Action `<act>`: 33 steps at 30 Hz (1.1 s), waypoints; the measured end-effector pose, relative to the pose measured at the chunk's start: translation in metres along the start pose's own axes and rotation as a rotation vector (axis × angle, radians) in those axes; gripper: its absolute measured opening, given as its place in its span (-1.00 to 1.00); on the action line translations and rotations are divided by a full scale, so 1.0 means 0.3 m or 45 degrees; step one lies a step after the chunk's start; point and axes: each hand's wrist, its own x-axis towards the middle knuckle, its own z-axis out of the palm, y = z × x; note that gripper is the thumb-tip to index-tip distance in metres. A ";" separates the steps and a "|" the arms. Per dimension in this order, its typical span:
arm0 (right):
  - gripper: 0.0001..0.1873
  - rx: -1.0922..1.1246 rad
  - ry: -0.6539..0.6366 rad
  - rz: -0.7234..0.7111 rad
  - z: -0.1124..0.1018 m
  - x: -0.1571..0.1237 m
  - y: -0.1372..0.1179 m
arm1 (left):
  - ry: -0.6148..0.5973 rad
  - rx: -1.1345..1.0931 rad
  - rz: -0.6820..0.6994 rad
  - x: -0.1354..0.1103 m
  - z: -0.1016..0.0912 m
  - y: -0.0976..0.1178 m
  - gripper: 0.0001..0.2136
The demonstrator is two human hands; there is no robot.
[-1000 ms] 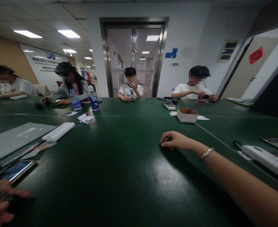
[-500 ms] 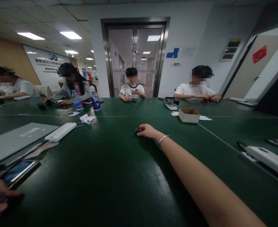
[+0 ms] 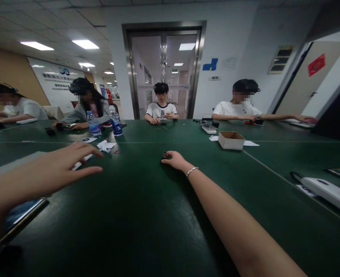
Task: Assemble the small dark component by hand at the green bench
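Observation:
My right hand, with a silver bracelet on the wrist, is stretched far out over the green table and its fingers are closed on a small dark round object resting on the tabletop. My left hand is raised above the table's left side, fingers spread and pointing right, holding nothing. It hangs over a long white power strip and partly hides it. A phone lies below my left forearm.
A cardboard box stands at the far right with paper under it. Two water bottles and paper scraps lie far left. A white power strip lies at right. Several people sit along the far side of the table.
My left hand rose from the near left corner and reached forward over the white power strip. My right hand slid the small dark object further away and to the left.

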 end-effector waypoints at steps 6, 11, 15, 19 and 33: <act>-0.75 0.106 0.113 -0.132 0.024 -0.012 0.049 | -0.150 0.116 0.570 0.275 0.323 0.269 -0.63; -0.89 0.247 0.117 -0.119 0.022 -0.018 0.040 | 0.011 0.143 0.611 0.422 0.562 0.369 -0.62; -0.87 0.307 0.112 0.032 0.018 -0.021 0.031 | 0.163 0.067 0.615 0.488 0.651 0.376 -0.74; -0.86 0.331 0.130 -0.002 0.019 -0.022 0.039 | 0.256 -0.195 0.549 0.520 0.700 0.311 -0.79; -0.76 0.717 0.029 0.062 0.000 -0.013 0.056 | -0.026 -1.317 0.138 0.584 0.777 0.195 -0.86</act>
